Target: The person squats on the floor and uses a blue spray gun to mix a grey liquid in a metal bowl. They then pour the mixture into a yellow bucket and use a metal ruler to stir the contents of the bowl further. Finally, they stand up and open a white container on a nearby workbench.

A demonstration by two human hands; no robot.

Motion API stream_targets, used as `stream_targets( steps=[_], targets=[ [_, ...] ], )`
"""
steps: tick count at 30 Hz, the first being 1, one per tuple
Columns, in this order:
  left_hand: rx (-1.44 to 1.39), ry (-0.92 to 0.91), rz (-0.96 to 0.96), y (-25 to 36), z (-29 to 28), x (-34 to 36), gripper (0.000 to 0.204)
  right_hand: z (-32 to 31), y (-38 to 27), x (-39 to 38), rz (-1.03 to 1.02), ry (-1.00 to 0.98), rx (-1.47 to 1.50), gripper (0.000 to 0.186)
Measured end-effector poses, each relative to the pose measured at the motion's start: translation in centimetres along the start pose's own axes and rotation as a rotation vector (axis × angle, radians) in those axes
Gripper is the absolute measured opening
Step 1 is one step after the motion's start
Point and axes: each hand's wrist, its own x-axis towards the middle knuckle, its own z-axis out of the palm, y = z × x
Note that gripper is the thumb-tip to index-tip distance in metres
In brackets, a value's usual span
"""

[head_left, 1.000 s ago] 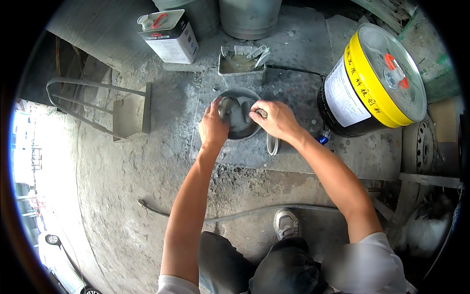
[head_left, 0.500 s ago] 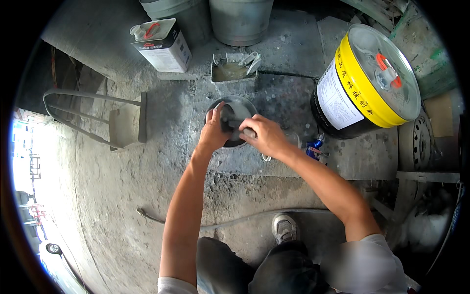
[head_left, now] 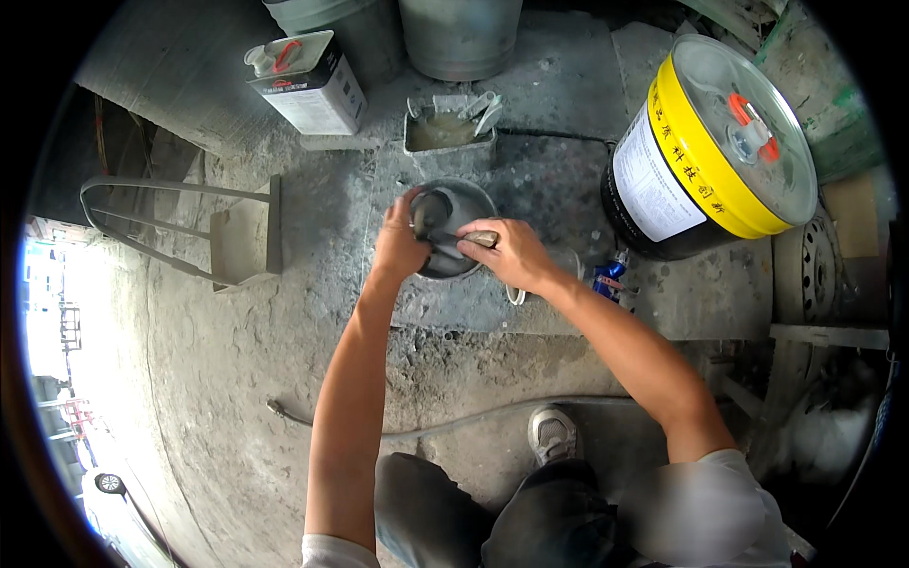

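In front of me stands a round metal pot [head_left: 476,202] with grey, coated walls. My left hand [head_left: 400,244] is closed on a round grey-smeared piece [head_left: 434,210] over the pot's left side; whether it is a cup or a lid I cannot tell. A scraper [head_left: 482,239] with a short wooden handle is gripped in my right hand [head_left: 516,256]. Its dark blade points left, against or close beside the round piece; the exact contact is hidden. A pale ring-shaped item [head_left: 516,294] lies just below my right hand.
Behind the pot, a rectangular tub [head_left: 445,142] holds murky liquid and tools. A square can [head_left: 308,90] and grey buckets [head_left: 459,38] stand farther back. On the right are a big yellow-and-black drum [head_left: 710,151] and a blue tool [head_left: 609,276]. A metal-framed stand [head_left: 241,237] lies left; a hose [head_left: 492,415] crosses the floor.
The round piece has tilted and turned in my left hand. My left hand has shifted slightly left and down, and the scraper's handle now shows more above my right fingers.
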Motion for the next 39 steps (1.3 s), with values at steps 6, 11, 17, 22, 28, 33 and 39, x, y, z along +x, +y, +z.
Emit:
stream_targets(
  steps=[6,11,17,22,28,33,39],
  targets=[
    [0.143,-0.126,-0.197,-1.0,-0.6,0.5,0.060,0.5,0.6,-0.3,-0.306,0.140,-0.338,0.026],
    [-0.014,-0.076,0.094,0.7,-0.6,-0.6,0.083,-0.6,-0.4,0.0,0.003,0.082,-0.158,0.028],
    [-0.137,-0.127,-0.326,-0.4,-1.6,0.2,0.067,-1.1,0.5,0.8,-0.058,0.024,0.025,0.029],
    [-0.074,-0.055,-0.295,-1.2,-1.1,-0.7,0.060,-1.3,0.4,0.4,-0.061,-0.023,-0.112,0.026],
    [-0.125,-0.110,-0.317,-0.9,-0.8,-1.0,0.059,-1.2,-0.1,0.6,-0.074,0.140,0.069,0.025],
    [-0.102,-0.085,-0.316,-1.4,-0.5,-0.8,0.055,-0.7,-0.2,0.2,-0.030,0.013,-0.044,0.027],
    [-0.084,-0.069,-0.298,-1.2,0.0,-0.8,0.052,-0.4,1.5,0.7,-0.064,0.284,-0.078,0.029]
  ],
)
